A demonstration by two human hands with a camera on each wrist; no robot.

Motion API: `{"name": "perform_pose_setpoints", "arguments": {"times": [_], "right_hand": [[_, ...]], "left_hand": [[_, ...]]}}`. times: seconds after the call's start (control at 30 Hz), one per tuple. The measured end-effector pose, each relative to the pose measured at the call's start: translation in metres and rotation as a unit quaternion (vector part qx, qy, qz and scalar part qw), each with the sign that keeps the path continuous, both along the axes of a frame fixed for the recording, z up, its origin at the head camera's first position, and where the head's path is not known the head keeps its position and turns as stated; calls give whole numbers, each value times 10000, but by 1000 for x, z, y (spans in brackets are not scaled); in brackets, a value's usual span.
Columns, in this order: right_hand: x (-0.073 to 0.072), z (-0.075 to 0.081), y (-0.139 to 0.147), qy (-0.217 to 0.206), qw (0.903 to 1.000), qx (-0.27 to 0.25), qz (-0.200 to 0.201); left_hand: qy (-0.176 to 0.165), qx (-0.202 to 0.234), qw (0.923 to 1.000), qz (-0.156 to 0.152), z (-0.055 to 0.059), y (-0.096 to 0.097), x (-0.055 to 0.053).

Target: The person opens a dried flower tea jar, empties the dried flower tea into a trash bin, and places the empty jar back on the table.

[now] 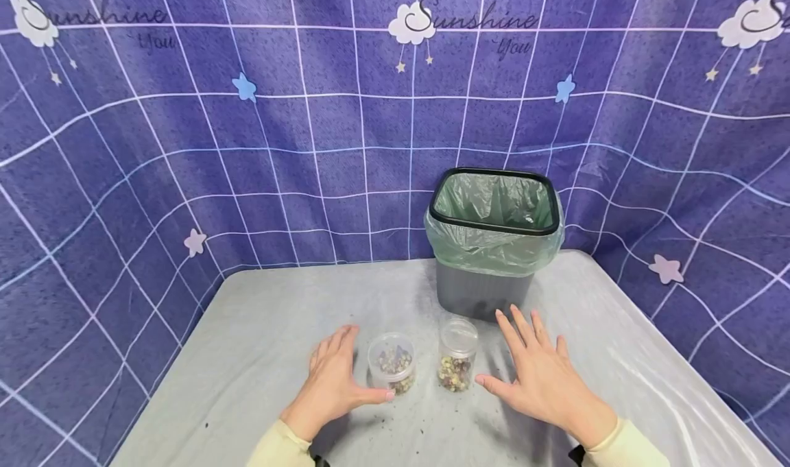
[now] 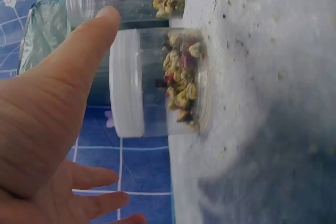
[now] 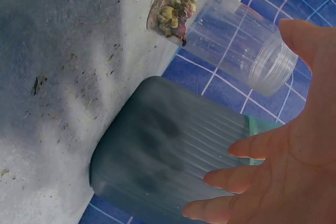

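A short, wide clear jar with a whitish lid stands upright on the table. Dried flower buds, yellowish and dark red, fill its lower part. Just right of it is a taller, narrow clear jar, also upright with a clear lid and similar buds at the bottom. My left hand is spread at the short jar's left, thumb in front; whether the thumb touches it cannot be told. My right hand has its fingers spread to the right of the tall jar, holding nothing, thumb pointing toward it.
A grey bin with a black rim and a green plastic liner stands behind the tall jar. Small dark crumbs lie on the pale table cover. Behind hangs a blue gridded curtain.
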State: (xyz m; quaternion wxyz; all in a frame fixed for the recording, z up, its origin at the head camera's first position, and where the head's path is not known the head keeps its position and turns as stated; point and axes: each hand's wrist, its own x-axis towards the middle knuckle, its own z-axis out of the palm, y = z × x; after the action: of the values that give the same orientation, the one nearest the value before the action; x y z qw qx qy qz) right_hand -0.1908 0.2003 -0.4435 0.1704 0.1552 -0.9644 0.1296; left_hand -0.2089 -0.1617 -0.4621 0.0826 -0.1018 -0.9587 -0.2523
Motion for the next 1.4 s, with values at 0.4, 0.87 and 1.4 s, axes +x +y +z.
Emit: {"name": "perform_pose_setpoints", "arguments": {"times": [0.4,0.87,1.4], "right_hand": [[-1,-3,1,12,10000,-63,37],[0,-3,0,18,9999,-107,39],[2,-4,-1,16,10000,-77,40]], "left_hand": [[-179,402,9983,-377,-15,16,-12],[-255,748,9956,-498,-30,23,-18],[-153,894,9950,-424,-34,22,-19]]}}
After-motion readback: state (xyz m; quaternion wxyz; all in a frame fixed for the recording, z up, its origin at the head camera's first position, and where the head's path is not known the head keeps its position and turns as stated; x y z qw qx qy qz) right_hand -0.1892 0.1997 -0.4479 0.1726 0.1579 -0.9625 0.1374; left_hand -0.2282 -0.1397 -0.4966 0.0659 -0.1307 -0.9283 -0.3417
